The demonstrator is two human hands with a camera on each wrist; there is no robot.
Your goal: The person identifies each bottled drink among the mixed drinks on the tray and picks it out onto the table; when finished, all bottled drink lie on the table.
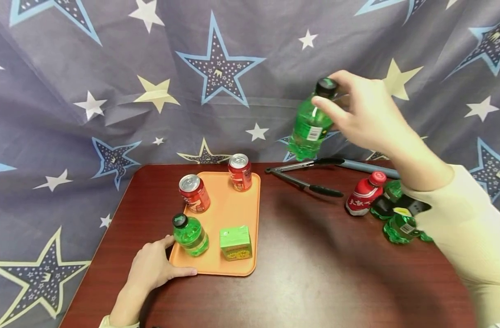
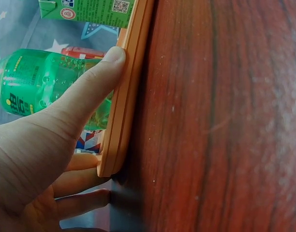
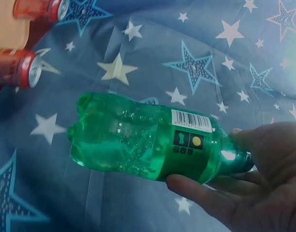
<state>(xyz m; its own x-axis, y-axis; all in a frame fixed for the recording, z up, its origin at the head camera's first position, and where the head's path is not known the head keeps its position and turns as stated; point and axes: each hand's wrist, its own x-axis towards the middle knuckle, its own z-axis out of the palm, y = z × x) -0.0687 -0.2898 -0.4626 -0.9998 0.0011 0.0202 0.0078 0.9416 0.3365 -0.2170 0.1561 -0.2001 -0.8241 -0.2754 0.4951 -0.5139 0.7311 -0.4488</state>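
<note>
My right hand (image 1: 362, 109) holds a green soda bottle (image 1: 309, 130) by its neck, just under the black cap, high above the table. The bottle hangs tilted with its base down, and the right wrist view shows its barcode label. At the near left corner of an orange tray (image 1: 217, 218), my left hand (image 1: 149, 266) grips the rim, thumb (image 2: 97, 72) along the front edge and fingers around the side. Standing on the tray are a second green bottle (image 1: 191, 237) beside that hand, a green drink carton (image 1: 236, 243) and two red cans, one left (image 1: 195, 196), one far right (image 1: 240, 173).
Black-handled tongs (image 1: 295, 180) lie open behind the tray's right side. A red bottle (image 1: 364, 193) and several green bottles (image 1: 399, 228) are grouped at the right, partly behind my sleeve. A star-patterned cloth (image 1: 123, 91) hangs along the table's back edge.
</note>
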